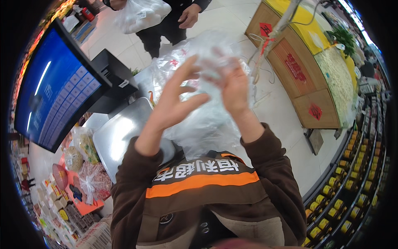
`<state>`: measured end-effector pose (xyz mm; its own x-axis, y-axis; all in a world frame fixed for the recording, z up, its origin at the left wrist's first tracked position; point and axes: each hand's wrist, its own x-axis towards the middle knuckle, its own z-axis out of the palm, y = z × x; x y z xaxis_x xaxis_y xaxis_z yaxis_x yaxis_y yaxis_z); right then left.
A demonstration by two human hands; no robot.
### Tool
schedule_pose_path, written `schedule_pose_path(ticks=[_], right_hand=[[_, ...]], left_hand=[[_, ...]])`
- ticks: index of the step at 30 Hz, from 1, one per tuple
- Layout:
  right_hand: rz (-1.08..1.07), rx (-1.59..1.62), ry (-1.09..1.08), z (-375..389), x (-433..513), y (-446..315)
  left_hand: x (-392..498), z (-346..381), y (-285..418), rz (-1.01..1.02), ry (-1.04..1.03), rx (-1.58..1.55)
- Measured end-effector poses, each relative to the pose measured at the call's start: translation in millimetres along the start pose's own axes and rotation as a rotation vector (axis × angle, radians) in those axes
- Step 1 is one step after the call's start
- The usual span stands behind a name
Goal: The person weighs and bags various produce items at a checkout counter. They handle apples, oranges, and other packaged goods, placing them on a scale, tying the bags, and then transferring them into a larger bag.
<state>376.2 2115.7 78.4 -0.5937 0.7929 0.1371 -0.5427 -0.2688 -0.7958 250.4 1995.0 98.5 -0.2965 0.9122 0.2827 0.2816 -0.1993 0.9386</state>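
Observation:
Clear plastic bags (202,124) lie in a large crumpled heap before me, some with red print. Over the heap, my left hand (177,96) has its thumb and fingers spread, with nothing seen between them. Opposite it, my right hand (234,84) is blurred, its fingers curled at a thin clear plastic bag (214,59); the blur hides how firmly it grips. Left of my left forearm is a shiny metal scale pan (118,130).
A large touch screen (59,87) and a black box-shaped device (113,77) stand at the left. Another person (168,28) across from me holds a filled plastic bag (144,15). Bagged goods (93,177) lie at lower left. A wooden bin (298,68) and shelves of jars (339,204) are at right.

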Motion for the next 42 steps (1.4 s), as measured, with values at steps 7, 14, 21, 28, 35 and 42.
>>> schedule_pose_path(ticks=[7, 14, 21, 28, 35, 42], right_hand=[[-0.382, -1.086, -0.328, -42.9, 16.9, 11.0], [0.172, -0.821, -0.123, -57.8, 44.7, 41.3], [0.322, -0.462, -0.162, -33.8, 69.7, 40.0], [-0.173, -0.746, -0.316, -35.7, 74.5, 11.0], [-0.281, -0.976, -0.699, -24.5, 79.9, -5.5], [-0.471, -1.540, -0.159, -105.2, 142.0, -6.6]], left_hand=[[10.7, -31.4, -65.1, -0.049, 0.411, -0.434], [7.7, -40.8, -63.9, -0.160, 0.496, -0.444], [0.3, -38.4, -67.7, -0.072, 0.283, -0.569], [5.8, -15.8, -0.6, 0.228, 0.311, 0.854], [19.2, -34.5, -30.0, 0.095, 0.217, 0.689], [-1.9, -67.0, -53.2, -0.228, 0.559, -0.107]])
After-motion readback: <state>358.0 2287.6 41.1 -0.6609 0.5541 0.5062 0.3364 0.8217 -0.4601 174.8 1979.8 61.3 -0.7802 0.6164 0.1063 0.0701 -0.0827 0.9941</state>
